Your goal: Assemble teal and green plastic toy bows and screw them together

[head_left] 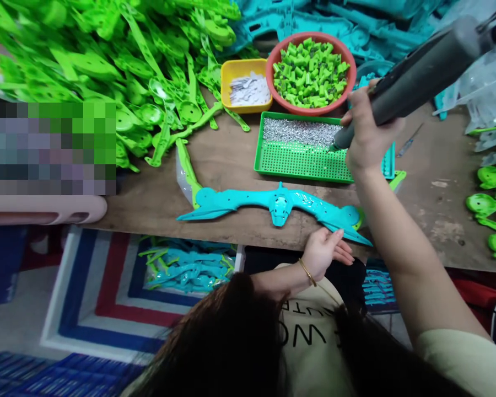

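A teal plastic toy bow (254, 199) lies across the table, with a raised middle piece and green limbs showing behind both ends. My left hand (324, 251) is at the table's front edge, fingers loosely stretched out, the thumb side against the bow's right wing tip. My right hand (370, 127) is wrapped round a dark grey electric screwdriver (425, 69). The screwdriver slants down to the left, its tip over a green perforated tray (268, 168). Small silver screws (300, 132) fill the tray's far half. Whether a screw sits on the tip is too small to tell.
Behind the tray stand a red bowl (352, 82) of small green parts and a yellow tray (227, 102) of white pieces. Green parts (149, 66) heap up at left, teal parts (314, 25) behind. Below is a striped box (107, 281); a blurred-out person is at left.
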The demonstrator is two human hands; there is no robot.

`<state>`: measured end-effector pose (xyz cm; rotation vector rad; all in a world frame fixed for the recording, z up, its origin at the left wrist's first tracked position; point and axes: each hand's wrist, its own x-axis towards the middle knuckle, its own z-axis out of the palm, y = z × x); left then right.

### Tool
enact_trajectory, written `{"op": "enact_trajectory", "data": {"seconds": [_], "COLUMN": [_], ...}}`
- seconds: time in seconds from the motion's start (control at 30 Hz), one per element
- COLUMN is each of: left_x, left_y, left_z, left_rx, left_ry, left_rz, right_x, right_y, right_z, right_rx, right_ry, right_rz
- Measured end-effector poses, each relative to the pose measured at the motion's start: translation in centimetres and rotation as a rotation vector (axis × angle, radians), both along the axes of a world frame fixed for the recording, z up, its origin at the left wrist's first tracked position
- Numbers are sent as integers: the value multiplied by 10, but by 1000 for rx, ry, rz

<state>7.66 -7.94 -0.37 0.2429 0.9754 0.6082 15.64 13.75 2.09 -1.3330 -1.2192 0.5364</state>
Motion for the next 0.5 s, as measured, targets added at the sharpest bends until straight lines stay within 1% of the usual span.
{"op": "enact_trajectory", "data": {"seconds": [0.07,0.1,0.2,0.27,0.37,0.5], "left_x": [-1,-2,-6,-7,-7,-5], "left_y": [-2,-2,-2,-2,-1,-3], "left_z": [0,0,0,0,-1,-3], "left_rx": [-12,-16,-31,-43,-46,-30], "left_ry": [-3,-4,-14,-25,-35,-37], "left_rz": [10,7,-23,-44,-59,-64], "right_x": [-12,-17,-27,-29,-28,-26], "right_y": [4,4,3,2,-1,-3], "right_z": [-5,-6,-6,-5,-5,-10], "right_rx": [-57,-44,122,200,222,218], "right_ry": [41,62,97,83,72,97], "right_rz": [71,81,1,-48,-61,-41]}}
